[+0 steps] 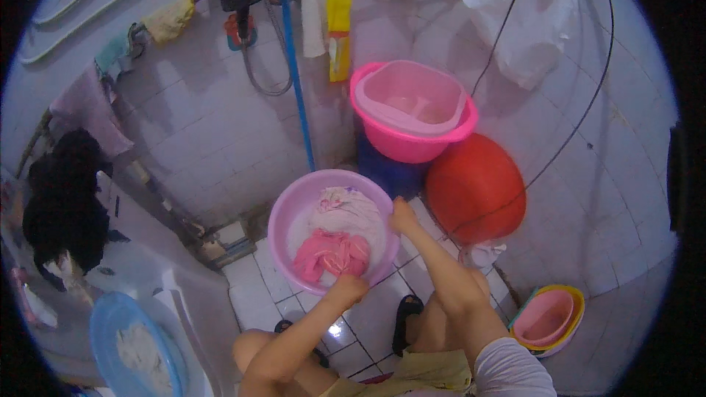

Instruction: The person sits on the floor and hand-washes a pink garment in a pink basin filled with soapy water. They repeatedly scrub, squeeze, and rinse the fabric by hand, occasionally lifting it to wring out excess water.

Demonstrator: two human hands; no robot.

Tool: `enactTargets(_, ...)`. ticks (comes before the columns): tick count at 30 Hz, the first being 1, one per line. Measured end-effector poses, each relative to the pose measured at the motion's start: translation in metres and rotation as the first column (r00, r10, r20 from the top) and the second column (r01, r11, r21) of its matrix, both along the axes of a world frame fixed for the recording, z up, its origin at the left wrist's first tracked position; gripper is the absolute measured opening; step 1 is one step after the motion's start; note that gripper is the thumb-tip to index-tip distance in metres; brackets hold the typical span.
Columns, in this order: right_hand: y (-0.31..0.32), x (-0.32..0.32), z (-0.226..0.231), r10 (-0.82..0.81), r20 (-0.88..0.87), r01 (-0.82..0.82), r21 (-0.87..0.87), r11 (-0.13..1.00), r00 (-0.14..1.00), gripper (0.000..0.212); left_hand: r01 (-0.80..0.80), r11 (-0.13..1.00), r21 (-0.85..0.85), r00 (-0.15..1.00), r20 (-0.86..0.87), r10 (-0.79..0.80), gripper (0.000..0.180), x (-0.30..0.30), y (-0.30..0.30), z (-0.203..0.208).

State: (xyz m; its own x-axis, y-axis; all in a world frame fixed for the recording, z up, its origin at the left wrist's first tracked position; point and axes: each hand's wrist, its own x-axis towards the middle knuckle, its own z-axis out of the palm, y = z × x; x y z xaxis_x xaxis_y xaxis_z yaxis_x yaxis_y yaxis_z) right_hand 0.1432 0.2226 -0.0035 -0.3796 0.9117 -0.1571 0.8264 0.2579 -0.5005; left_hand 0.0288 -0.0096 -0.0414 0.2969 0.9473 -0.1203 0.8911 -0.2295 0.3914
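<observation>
lilac plastic makes up the round basin [281,209] i am looking down on through the head camera; it sits on white floor tiles [257,279] in front of the wearer's knees. the left forearm comes from the lower edge and slants up and to the right, ending with the left hand [348,290] at the basin's near rim. its fingers are curled nearly closed there; i cannot tell whether they also pinch the pink cloth [332,254] just beside them. the right forearm slants up and to the left, elbow bent near the right knee, and the right hand [401,215] is curled around the basin's right rim, mostly closed on it.

the basin's mouth faces up toward me, and being round it shows no clear long axis. inside, the pink cloth lies bunched, its longer side running roughly left to right. beyond it a pale cloth [349,212] spreads toward the far rim. a red tub [478,187] leans to the right, near the right hand.
</observation>
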Motion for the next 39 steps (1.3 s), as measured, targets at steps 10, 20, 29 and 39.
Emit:
enactTargets(10, -0.009, 0.003, -0.002, -0.054, -0.132, 0.045, -0.065, 0.997, 0.990, 0.036, -0.144, 0.981, -0.131, 0.976, 0.143, 0.162, 0.011, 0.006, 0.003, 0.012)
enactTargets(20, -0.019, 0.002, -0.037, 0.018, -0.437, 0.110, 0.264, 0.958, 0.899, 0.032, -0.244, 0.947, 0.209, 0.948, 0.258, 0.187, 0.007, 0.008, -0.008, 0.002)
enactTargets(29, -0.013, 0.003, -0.021, 0.025, -0.316, 0.057, 0.248, 0.967, 0.949, 0.031, 0.011, 0.993, 0.114, 0.998, -0.064, -0.003, 0.015, 0.006, -0.007, 0.059)
enactTargets(39, -0.112, -0.029, -0.001, 0.353, 0.045, -0.356, 0.156, 0.922, 0.935, 0.046, -0.769, 0.629, 0.112, 0.637, 0.220, 0.739, 0.056, -0.081, 0.013, 0.042)
